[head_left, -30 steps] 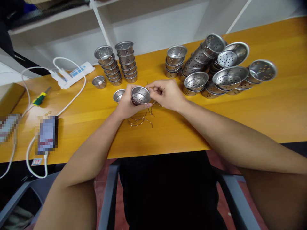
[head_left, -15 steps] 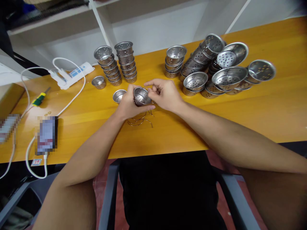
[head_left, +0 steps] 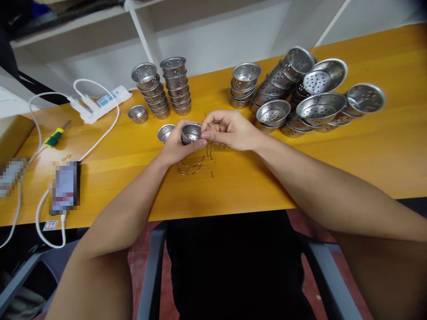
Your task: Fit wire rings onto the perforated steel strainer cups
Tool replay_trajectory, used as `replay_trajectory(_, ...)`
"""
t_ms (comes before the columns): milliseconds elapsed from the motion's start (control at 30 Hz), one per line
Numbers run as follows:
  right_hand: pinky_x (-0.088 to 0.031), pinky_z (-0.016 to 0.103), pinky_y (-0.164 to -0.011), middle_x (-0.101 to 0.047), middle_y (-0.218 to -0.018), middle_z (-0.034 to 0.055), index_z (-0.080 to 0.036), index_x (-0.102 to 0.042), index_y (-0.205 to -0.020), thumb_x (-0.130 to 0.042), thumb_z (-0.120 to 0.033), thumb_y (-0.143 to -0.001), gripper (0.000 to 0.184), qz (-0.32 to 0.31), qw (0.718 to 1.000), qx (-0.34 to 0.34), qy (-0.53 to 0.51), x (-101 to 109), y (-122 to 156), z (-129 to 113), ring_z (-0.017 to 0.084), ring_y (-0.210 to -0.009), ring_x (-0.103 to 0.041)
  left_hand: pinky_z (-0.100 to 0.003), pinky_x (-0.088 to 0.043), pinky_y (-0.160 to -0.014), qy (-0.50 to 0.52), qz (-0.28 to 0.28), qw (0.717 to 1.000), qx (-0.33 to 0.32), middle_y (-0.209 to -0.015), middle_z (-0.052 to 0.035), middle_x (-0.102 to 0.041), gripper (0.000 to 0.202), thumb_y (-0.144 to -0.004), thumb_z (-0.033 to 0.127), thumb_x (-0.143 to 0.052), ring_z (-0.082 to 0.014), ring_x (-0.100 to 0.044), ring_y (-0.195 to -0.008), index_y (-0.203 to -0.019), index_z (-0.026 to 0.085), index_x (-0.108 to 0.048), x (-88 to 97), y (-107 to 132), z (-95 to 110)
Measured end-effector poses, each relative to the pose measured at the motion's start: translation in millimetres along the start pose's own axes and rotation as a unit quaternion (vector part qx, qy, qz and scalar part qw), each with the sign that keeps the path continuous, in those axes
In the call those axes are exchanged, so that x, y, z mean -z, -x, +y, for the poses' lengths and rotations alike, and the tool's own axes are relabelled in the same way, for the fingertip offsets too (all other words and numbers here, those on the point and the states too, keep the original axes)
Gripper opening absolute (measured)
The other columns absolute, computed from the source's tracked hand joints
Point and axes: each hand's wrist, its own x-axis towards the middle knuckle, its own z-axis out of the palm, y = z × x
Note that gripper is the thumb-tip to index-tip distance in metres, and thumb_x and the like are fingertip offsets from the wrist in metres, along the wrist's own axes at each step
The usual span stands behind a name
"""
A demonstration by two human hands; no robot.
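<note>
My left hand [head_left: 176, 144] is wrapped round a small perforated metal cup [head_left: 191, 133], its open mouth facing up and tilted toward me. At the cup's right rim, the thumb and fingers of my right hand [head_left: 228, 129] are pinched together. Whatever lies between those fingertips is too small to make out. Thin curved metal wires [head_left: 195, 172] lie on the table below my hands, and more of them show just under my right hand. Another perforated cup [head_left: 164, 133] stands left of my left hand, partly hidden by it.
Stacked perforated cups [head_left: 176, 84] stand at the back left beside a single cup [head_left: 138, 114]. Larger stacks [head_left: 320, 106] fill the back right, some leaning. A power strip [head_left: 108, 104], a screwdriver [head_left: 55, 138] and a phone [head_left: 66, 187] with white cables occupy the left side.
The held cup has shifted slightly left and tilted more upright. My right hand has closed in to its rim, its fingers now pinched there, uncovering wires beneath.
</note>
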Motion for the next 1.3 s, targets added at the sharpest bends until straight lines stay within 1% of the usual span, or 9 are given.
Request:
replay_trajectory(167,-0.036,0.034,-0.057,-0.060,-0.073,-0.0055,-0.027,-0.076,-0.102,-0.112,-0.086,-0.087,0.071,0.033,0.999,-0.014,0.003,-6.8,-1.7,6.3,0.015,-0.063,-0.048,-0.044,-0.070,-0.088,-0.064,0.009,0.996,-0.061,-0.117,-0.0036,-0.079,0.090,-0.083,0.090,-0.109,-0.0237,-0.081,-0.098,-0.135,0.029,-0.069,1.4,0.7,-3.7)
replay_trajectory(300,-0.037,0.033,-0.058,-0.061,-0.075,-0.0041,-0.026,-0.075,-0.101,-0.110,-0.087,-0.090,0.071,0.037,0.999,0.001,0.014,-9.1,-2.6,12.6,0.015,-0.065,-0.049,-0.045,-0.070,-0.094,-0.105,0.020,0.992,-0.068,-0.119,-0.0040,-0.079,0.087,-0.085,0.086,-0.110,-0.0238,-0.081,-0.100,-0.137,0.028,-0.070,3.1,1.2,-6.8)
replay_trajectory(567,-0.045,0.035,-0.062,-0.068,-0.081,-0.0004,-0.026,-0.076,-0.100,-0.112,-0.086,-0.088,0.072,0.032,0.999,-0.016,0.010,-7.6,-0.8,13.8,0.017,-0.071,-0.058,-0.050,-0.072,-0.098,-0.112,0.018,0.991,-0.070,-0.118,-0.0031,-0.076,0.086,-0.085,0.082,-0.112,-0.0249,-0.081,-0.100,-0.139,0.030,-0.070,3.0,1.6,-8.5)
replay_trajectory(733,-0.043,0.034,-0.062,-0.069,-0.080,-0.0008,-0.025,-0.077,-0.100,-0.112,-0.083,-0.089,0.068,0.022,1.000,-0.013,0.000,-7.3,-1.7,14.9,0.016,-0.070,-0.058,-0.047,-0.071,-0.090,-0.096,0.017,0.992,-0.077,-0.117,-0.0029,-0.077,0.085,-0.088,0.088,-0.107,-0.0240,-0.081,-0.098,-0.137,0.030,-0.069,2.0,1.3,-6.5)
replay_trajectory(867,-0.041,0.034,-0.061,-0.068,-0.080,-0.0008,-0.024,-0.078,-0.101,-0.112,-0.083,-0.090,0.068,0.026,1.000,-0.001,0.005,-7.9,-1.2,14.8,0.016,-0.069,-0.057,-0.044,-0.069,-0.087,-0.102,0.027,0.993,-0.049,-0.115,-0.0029,-0.079,0.089,-0.081,0.086,-0.113,-0.0233,-0.080,-0.098,-0.135,0.028,-0.071,1.1,1.0,-5.2)
replay_trajectory(1033,-0.048,0.034,-0.063,-0.075,-0.109,0.0035,-0.027,-0.083,-0.121,-0.109,-0.093,-0.085,0.080,0.108,0.987,0.011,0.119,-5.3,1.9,17.0,0.016,-0.073,-0.057,-0.040,-0.069,-0.089,-0.084,0.048,0.995,-0.032,-0.119,-0.0029,-0.081,0.096,-0.079,0.087,-0.113,-0.0233,-0.084,-0.101,-0.139,0.028,-0.067,0.4,0.1,-9.4)
replay_trajectory(1133,-0.056,0.036,-0.069,-0.078,-0.119,0.0072,-0.027,-0.088,-0.121,-0.100,-0.093,-0.096,0.072,0.124,0.973,0.065,0.185,-2.5,3.2,25.3,0.018,-0.080,-0.062,-0.038,-0.069,-0.088,-0.091,0.070,0.993,-0.039,-0.121,-0.0035,-0.083,0.093,-0.085,0.088,-0.108,-0.0213,-0.084,-0.101,-0.141,0.027,-0.066,2.1,-0.9,-11.8)
replay_trajectory(1233,-0.064,0.042,-0.082,-0.080,-0.130,0.0103,-0.029,-0.091,-0.128,-0.086,-0.084,-0.114,0.058,0.105,0.963,0.109,0.224,-0.9,4.5,33.5,0.024,-0.093,-0.071,-0.037,-0.068,-0.089,-0.097,0.084,0.991,-0.047,-0.123,-0.0038,-0.084,0.088,-0.089,0.085,-0.107,-0.0207,-0.084,-0.102,-0.143,0.028,-0.065,4.6,-1.9,-13.7)
replay_trajectory(1300,-0.067,0.047,-0.093,-0.080,-0.137,0.0118,-0.029,-0.091,-0.134,-0.082,-0.077,-0.119,0.051,0.088,0.955,0.131,0.252,-0.3,5.4,36.8,0.028,-0.104,-0.075,-0.038,-0.068,-0.089,-0.101,0.086,0.990,-0.053,-0.125,-0.0037,-0.084,0.087,-0.089,0.081,-0.107,-0.0210,-0.085,-0.103,-0.144,0.030,-0.064,6.1,-2.3,-15.5)
